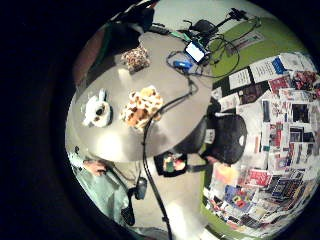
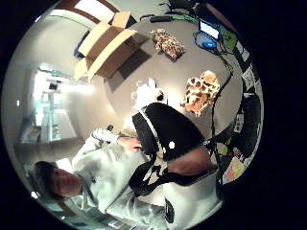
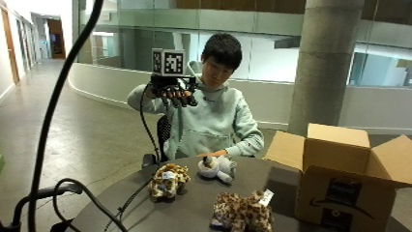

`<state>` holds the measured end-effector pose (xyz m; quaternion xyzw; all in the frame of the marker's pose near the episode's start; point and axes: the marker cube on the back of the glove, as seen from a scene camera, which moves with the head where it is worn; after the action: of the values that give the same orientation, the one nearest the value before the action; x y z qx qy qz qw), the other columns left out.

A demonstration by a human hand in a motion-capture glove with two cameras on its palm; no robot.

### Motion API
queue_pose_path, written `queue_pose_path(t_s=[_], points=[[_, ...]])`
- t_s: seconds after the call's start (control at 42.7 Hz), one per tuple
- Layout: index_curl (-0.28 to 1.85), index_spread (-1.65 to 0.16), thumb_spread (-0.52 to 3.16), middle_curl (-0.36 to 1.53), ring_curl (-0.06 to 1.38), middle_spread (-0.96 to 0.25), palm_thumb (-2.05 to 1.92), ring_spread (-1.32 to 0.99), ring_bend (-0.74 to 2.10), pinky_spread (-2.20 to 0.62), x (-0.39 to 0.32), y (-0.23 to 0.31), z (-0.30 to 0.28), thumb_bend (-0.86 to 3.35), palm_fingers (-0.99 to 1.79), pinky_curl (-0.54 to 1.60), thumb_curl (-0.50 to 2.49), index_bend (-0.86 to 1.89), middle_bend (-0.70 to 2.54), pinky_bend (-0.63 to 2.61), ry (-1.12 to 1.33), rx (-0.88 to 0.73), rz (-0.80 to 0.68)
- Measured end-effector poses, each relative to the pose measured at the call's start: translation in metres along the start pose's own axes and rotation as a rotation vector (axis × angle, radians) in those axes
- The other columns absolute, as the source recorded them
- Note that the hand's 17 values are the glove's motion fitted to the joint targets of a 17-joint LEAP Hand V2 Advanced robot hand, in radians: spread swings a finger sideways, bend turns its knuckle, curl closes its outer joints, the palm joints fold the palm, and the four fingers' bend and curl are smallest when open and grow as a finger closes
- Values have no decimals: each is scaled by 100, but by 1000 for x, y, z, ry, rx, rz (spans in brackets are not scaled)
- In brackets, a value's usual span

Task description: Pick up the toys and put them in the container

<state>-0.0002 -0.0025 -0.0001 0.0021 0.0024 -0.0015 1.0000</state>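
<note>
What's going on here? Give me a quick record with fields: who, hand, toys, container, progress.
who: a person seated at a round table
gloved right hand: raised well above the table, fingers hanging loosely, holding nothing
bare hand: resting at the table edge beside the white plush toy
toys: three on the table: the white plush toy nearest the person, a spotted plush toy beside it, a leopard plush toy next to the box
container: open cardboard box, flaps up, standing on the table
progress: no toy visibly in the box yet
</note>
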Motion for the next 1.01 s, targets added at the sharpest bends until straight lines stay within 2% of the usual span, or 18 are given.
queue_pose_path(t_s=[0.164,0.374,0.702,0.889,1.006], points=[[8,-19,83,8,8,-1,1,-7,30,-1,-2,-12,1,1,23,16,4,16,19,50,1,-18,-2],[13,-23,114,14,11,-1,0,-10,35,-2,-5,-34,0,0,20,21,10,16,21,53,45,-70,19],[18,-25,133,22,15,-2,0,-13,42,-2,-9,-113,-1,0,17,26,16,15,24,58,-36,-79,65],[16,-22,130,23,15,0,-3,-5,32,0,-22,-191,22,-3,-16,33,18,4,15,81,-134,-21,156],[14,-19,129,24,15,1,-3,-2,31,2,-26,-229,58,-3,-22,35,19,3,16,86,-103,-43,189]])
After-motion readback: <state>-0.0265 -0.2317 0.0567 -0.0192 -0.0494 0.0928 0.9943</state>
